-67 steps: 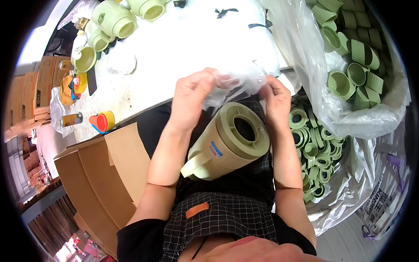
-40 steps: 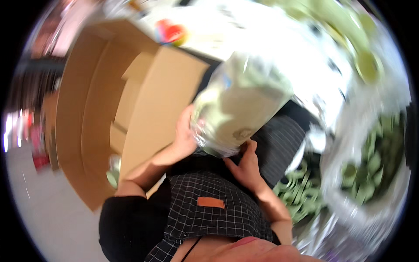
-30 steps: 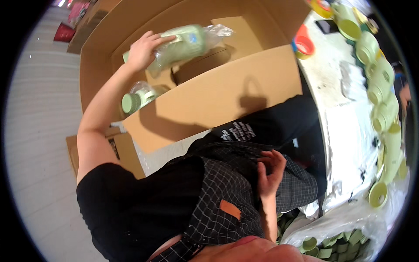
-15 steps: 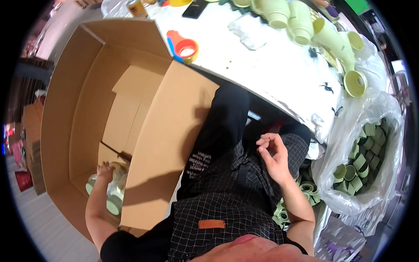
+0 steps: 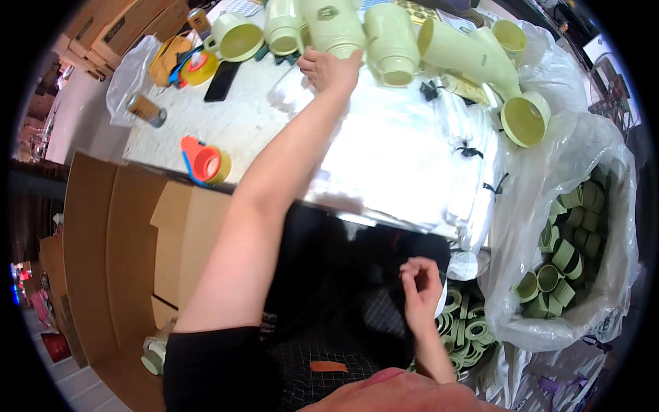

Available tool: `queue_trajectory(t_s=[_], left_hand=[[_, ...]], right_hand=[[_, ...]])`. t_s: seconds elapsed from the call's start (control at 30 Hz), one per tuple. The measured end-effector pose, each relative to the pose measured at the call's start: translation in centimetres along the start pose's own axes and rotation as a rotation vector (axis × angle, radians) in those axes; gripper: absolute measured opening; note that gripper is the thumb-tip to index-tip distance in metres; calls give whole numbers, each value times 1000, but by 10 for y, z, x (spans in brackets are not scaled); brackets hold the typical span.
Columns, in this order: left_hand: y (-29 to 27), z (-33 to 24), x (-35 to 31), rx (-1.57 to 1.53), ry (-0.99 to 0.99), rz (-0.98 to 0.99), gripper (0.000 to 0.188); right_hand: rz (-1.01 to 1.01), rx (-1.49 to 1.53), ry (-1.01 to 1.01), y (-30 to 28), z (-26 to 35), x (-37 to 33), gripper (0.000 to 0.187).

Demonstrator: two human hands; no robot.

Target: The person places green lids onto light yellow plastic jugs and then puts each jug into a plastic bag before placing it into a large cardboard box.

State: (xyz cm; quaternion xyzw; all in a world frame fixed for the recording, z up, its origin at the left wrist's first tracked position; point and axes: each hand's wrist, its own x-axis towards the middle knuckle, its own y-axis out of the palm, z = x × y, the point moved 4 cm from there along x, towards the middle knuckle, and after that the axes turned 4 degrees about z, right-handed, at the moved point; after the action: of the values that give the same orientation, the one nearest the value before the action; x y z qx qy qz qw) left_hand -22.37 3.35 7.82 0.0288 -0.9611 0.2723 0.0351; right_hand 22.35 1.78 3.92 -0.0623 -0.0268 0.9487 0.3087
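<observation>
My left hand (image 5: pixel 331 73) reaches across the table to a pale green jug (image 5: pixel 335 27). Its thumb and fingers lie on either side of the jug's narrow lower end. Other pale green jugs stand or lie in the same row, one (image 5: pixel 392 42) just right of that hand and another (image 5: pixel 284 26) to its left. My right hand (image 5: pixel 421 283) hovers over my lap, fingers loosely curled, and I see nothing in it. Below it lie several green rings and parts (image 5: pixel 467 333). At the lower left, a clear-wrapped green item (image 5: pixel 154 357) rests inside the cardboard box (image 5: pixel 93 261).
On the white-covered table (image 5: pixel 264 103) lie an orange and yellow tape roll (image 5: pixel 206 163), a phone (image 5: pixel 221 81) and a can (image 5: pixel 145 110). Clear plastic wraps (image 5: pixel 391 158) cover its middle. At right stands a plastic-lined container (image 5: pixel 504 288) holding several green pieces (image 5: pixel 564 255).
My left hand has left the cardboard box and moved up and right to the jug. My view has shifted toward the table. The right hand stays over my lap, more curled.
</observation>
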Motion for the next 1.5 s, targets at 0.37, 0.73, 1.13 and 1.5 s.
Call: queue_trajectory(t_s=[0.37,0.73,1.13,1.5], left_hand=[[-75,26,-144,-264,539,244,71],[-167,47,-318,-297,442,1263,54],[-171,119,-328,-759,-412,963,26],[-172,115,-309,-807,-443,888,32]], right_hand=[[-81,344,-197,16,3,44,57],[301,384,242,-54,-37,-55,66],[-1232,-39,11,-384,-98,-12,63],[-260,978,3,-111,-49,-61,55]])
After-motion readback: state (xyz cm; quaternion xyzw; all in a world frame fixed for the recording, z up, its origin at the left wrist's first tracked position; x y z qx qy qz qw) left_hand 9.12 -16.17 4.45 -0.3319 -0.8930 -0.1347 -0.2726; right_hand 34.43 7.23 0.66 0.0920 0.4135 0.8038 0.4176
